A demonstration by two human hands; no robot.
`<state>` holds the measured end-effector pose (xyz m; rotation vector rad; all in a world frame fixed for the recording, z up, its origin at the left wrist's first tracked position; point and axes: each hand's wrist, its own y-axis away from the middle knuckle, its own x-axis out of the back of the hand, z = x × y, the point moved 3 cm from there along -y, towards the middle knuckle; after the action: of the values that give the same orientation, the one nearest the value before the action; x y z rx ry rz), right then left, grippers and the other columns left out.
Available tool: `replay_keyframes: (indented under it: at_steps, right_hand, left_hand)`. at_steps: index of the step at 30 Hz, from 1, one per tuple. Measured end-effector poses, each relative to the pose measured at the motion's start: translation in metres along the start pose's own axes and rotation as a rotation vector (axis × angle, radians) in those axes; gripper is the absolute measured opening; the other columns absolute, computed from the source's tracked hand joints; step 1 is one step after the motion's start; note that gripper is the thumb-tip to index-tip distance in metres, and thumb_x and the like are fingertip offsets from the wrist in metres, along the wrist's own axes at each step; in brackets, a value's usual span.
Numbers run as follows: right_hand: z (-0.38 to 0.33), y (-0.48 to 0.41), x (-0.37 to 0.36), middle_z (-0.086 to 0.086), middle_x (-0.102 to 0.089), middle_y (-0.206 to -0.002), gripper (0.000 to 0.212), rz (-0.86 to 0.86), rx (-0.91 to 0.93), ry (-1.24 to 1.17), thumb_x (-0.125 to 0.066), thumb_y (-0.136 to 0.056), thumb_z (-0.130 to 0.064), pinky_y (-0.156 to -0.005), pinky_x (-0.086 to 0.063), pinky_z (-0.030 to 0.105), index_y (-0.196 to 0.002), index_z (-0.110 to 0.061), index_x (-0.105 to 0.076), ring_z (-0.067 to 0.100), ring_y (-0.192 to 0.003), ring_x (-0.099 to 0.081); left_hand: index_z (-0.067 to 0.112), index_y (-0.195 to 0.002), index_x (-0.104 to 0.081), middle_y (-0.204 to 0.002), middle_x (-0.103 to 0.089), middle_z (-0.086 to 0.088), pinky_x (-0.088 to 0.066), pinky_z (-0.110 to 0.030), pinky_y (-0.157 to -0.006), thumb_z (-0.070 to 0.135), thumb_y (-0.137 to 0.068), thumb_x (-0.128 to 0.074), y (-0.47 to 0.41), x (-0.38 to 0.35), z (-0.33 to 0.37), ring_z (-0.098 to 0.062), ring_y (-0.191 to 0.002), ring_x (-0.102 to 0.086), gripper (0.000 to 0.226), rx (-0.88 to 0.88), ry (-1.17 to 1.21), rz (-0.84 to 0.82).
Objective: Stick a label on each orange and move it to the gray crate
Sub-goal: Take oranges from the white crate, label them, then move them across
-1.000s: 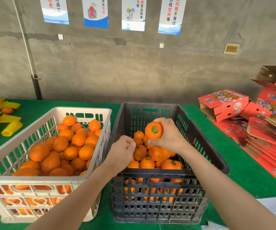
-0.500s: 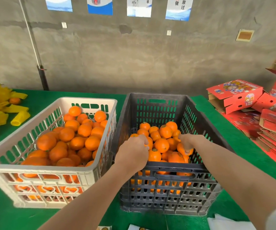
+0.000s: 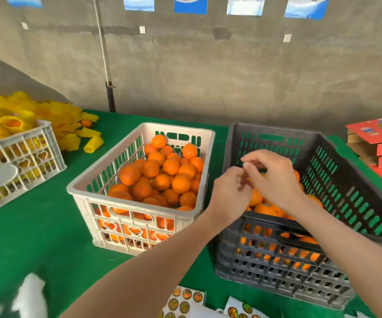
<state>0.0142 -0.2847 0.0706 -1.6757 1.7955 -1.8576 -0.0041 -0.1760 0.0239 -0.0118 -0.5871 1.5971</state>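
The gray crate (image 3: 274, 133) stands at the right, part filled with labelled oranges (image 3: 264, 209). Left of it, the white crate (image 3: 140, 204) holds a heap of plain oranges (image 3: 161, 171). Both my hands meet above the gray crate's near left corner. My left hand (image 3: 230, 195) has its fingers curled round a small dark label piece (image 3: 243, 181), which is blurred. My right hand (image 3: 276, 177) pinches at its top with thumb and forefinger. Neither hand holds an orange. Label sheets (image 3: 185, 300) lie at the table's near edge.
A third white crate (image 3: 22, 154) with yellow foam nets stands at the far left, and loose yellow nets (image 3: 75, 134) lie behind it. Red cartons (image 3: 380, 138) are stacked at the right edge. The table has a green cover (image 3: 36, 237). Something white and blurred (image 3: 30, 294) lies bottom left.
My right hand lowered the labelled orange into the gray crate, let it go and rose to meet my left hand. The view swung left and down.
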Motion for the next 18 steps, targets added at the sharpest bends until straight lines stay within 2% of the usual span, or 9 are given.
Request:
replay_keyframes:
  at_steps: [2,3,6,8,11,14,18]
  right_hand:
    - [-0.020,-0.006,-0.014,0.008,-0.069,-0.083,0.010,-0.044,0.001,-0.064,-0.064,-0.084,0.004,-0.073,-0.045,0.017,-0.089,-0.002,-0.070,0.012,-0.075,-0.059]
    - [-0.029,-0.008,-0.024,0.006,-0.070,-0.085,0.010,-0.096,-0.003,-0.093,-0.063,-0.086,0.001,-0.073,-0.047,0.019,-0.091,-0.004,-0.071,0.012,-0.076,-0.060]
    - [-0.052,-0.010,-0.071,0.001,-0.068,-0.095,0.013,-0.370,0.015,-0.081,-0.059,-0.092,-0.016,-0.078,-0.052,0.033,-0.100,-0.013,-0.068,0.014,-0.086,-0.061]
    - [-0.061,-0.009,-0.107,0.000,-0.064,-0.104,0.017,-0.535,-0.007,0.025,-0.052,-0.095,-0.027,-0.081,-0.048,0.035,-0.107,-0.019,-0.062,0.018,-0.096,-0.058]
    - [-0.071,-0.012,-0.147,0.001,-0.060,-0.114,0.024,-0.604,-0.098,0.080,-0.045,-0.099,-0.032,-0.077,-0.041,0.031,-0.117,-0.019,-0.056,0.021,-0.102,-0.056]
    - [-0.068,-0.011,-0.172,0.002,-0.059,-0.114,0.024,-0.590,-0.154,0.113,-0.041,-0.100,-0.032,-0.084,-0.044,0.034,-0.116,-0.019,-0.055,0.020,-0.102,-0.055]
    - [-0.057,0.001,-0.186,0.002,-0.056,-0.110,0.021,-0.631,-0.213,0.169,-0.037,-0.100,-0.031,-0.087,-0.043,0.037,-0.114,-0.021,-0.049,0.021,-0.101,-0.052]
  left_hand:
    - [0.019,-0.095,-0.054,-0.087,-0.062,0.000,-0.054,-0.028,-0.074,0.000,-0.089,-0.055,-0.001,0.038,-0.024,-0.013,-0.081,-0.061,0.020,0.095,0.066,0.118]
    - [0.019,-0.095,-0.054,-0.089,-0.062,0.000,-0.054,-0.029,-0.075,0.000,-0.090,-0.055,-0.004,0.061,-0.038,-0.015,-0.083,-0.061,0.020,0.119,0.020,0.166]
    - [0.017,-0.087,-0.056,-0.076,-0.056,0.001,-0.047,-0.020,-0.060,-0.003,-0.091,-0.050,-0.017,0.129,-0.080,-0.018,-0.071,-0.056,0.022,0.200,-0.120,0.217]
    - [0.011,-0.101,-0.061,-0.079,-0.059,-0.001,-0.041,-0.013,-0.052,-0.001,-0.090,-0.047,-0.028,0.165,-0.108,-0.019,-0.068,-0.058,0.022,0.297,-0.304,0.221]
    - [0.009,-0.116,-0.056,-0.106,-0.062,-0.010,-0.044,-0.027,-0.070,0.002,-0.085,-0.052,-0.047,0.201,-0.144,-0.025,-0.093,-0.057,0.032,0.413,-0.491,0.174]
    - [0.006,-0.120,-0.050,-0.119,-0.056,-0.015,-0.044,-0.032,-0.072,0.007,-0.082,-0.059,-0.069,0.218,-0.170,-0.029,-0.101,-0.056,0.039,0.463,-0.700,0.061]
    - [0.006,-0.133,-0.041,-0.132,-0.049,-0.017,-0.050,-0.042,-0.090,0.034,-0.085,-0.065,-0.099,0.226,-0.200,-0.035,-0.115,-0.054,0.060,0.492,-0.990,-0.178]
